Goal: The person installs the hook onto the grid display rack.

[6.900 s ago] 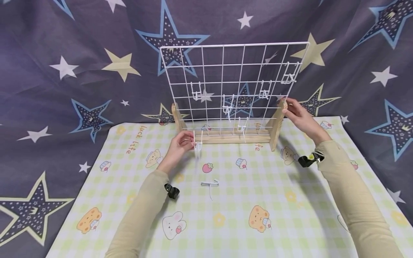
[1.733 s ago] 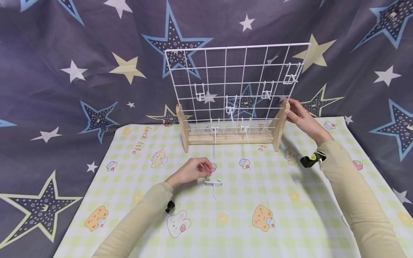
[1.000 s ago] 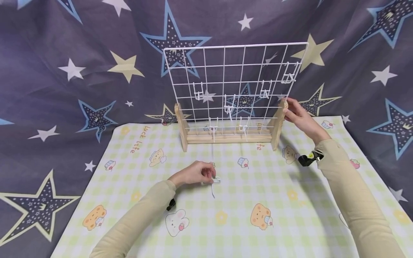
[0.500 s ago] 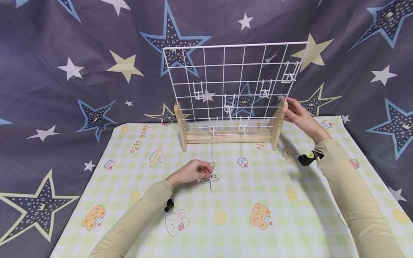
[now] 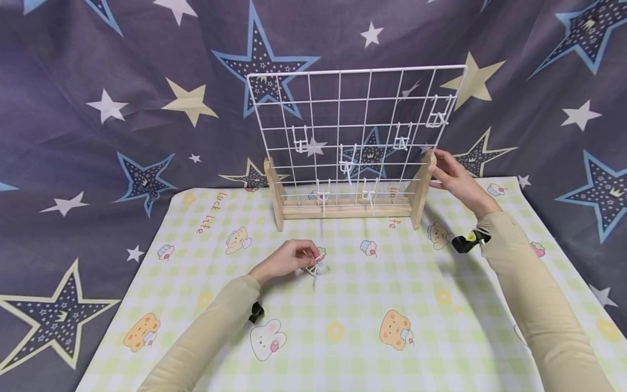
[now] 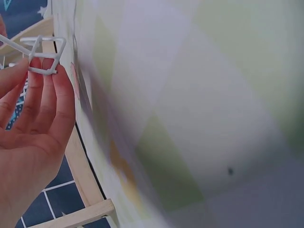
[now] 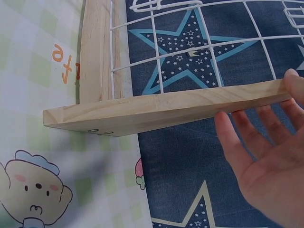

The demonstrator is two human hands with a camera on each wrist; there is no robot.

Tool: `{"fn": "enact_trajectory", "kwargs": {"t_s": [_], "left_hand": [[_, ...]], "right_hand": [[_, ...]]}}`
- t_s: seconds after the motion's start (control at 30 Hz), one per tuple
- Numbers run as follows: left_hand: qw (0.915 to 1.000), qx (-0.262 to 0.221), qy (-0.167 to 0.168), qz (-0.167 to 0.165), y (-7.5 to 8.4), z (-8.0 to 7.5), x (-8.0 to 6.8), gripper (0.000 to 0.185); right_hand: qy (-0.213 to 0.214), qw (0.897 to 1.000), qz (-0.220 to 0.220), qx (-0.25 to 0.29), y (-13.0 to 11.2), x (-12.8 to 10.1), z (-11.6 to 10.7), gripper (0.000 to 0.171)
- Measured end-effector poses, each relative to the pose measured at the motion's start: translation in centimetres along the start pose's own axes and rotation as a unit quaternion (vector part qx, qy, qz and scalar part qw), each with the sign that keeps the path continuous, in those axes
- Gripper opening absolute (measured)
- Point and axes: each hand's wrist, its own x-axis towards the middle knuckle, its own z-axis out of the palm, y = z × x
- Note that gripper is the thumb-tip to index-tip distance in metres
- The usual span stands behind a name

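My left hand pinches a white wire hook low over the table in front of the rack. In the left wrist view, thumb and fingertips hold this hook by its rectangular frame. My right hand holds the top of the right wooden side post of a display rack. The right wrist view shows the thumb on one side of the post and the fingers on the other. A white wire grid panel stands in the rack, leaning back slightly.
Several white hooks hang on the grid, among them a lower left hook and an upper right hook. A checked cloth with printed cartoons covers the table. Behind the rack hangs a dark star-patterned curtain.
The hook held earlier at the grid's lower left now hangs there. My left hand came down to the table and took up another hook, now tilted. My right hand stayed on the post.
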Motion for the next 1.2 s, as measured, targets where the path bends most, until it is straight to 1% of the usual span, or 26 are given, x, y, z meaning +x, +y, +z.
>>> {"fn": "enact_trajectory", "kwargs": {"t_s": [0.17, 0.33, 0.5, 0.63, 0.73, 0.8, 0.97, 1.07, 1.2], "left_hand": [[0.9995, -0.019, 0.025, -0.007, -0.2, -0.3, -0.1, 0.014], [0.9955, -0.073, 0.057, -0.021, 0.0, -0.7, -0.2, 0.016], [0.9874, -0.111, 0.106, -0.037, 0.1, -1.0, 0.0, 0.021], [0.9783, -0.146, 0.141, -0.045, 0.0, -1.3, 0.3, 0.023], [0.9739, -0.162, 0.150, -0.053, 0.1, -1.4, 0.5, 0.026], [0.9720, -0.164, 0.158, -0.056, 0.2, -1.5, 0.6, 0.027], [0.9661, -0.173, 0.186, -0.046, 0.5, -1.9, 1.2, 0.027], [0.9633, -0.182, 0.193, -0.041, 0.6, -2.2, 1.4, 0.027], [0.9621, -0.185, 0.198, -0.033, 0.6, -2.5, 1.4, 0.026]], "right_hand": [[0.004, 1.000, 0.004, 0.001, 0.0, 0.0, 0.1, 0.054], [-0.002, 1.000, -0.004, 0.000, 0.0, -0.1, 0.0, 0.054], [0.001, 1.000, 0.000, -0.003, 0.0, 0.0, 0.0, 0.055], [0.004, 1.000, 0.002, -0.003, 0.0, 0.0, 0.0, 0.056], [0.003, 1.000, 0.002, -0.004, 0.1, -0.1, 0.1, 0.055], [0.004, 1.000, 0.004, -0.004, 0.1, -0.1, 0.1, 0.055], [0.008, 1.000, 0.011, -0.002, 0.0, 0.0, 0.1, 0.056], [0.005, 1.000, 0.007, 0.005, 0.0, -0.1, 0.1, 0.056], [-0.001, 1.000, -0.005, 0.014, 0.1, -0.2, 0.1, 0.055]]}}
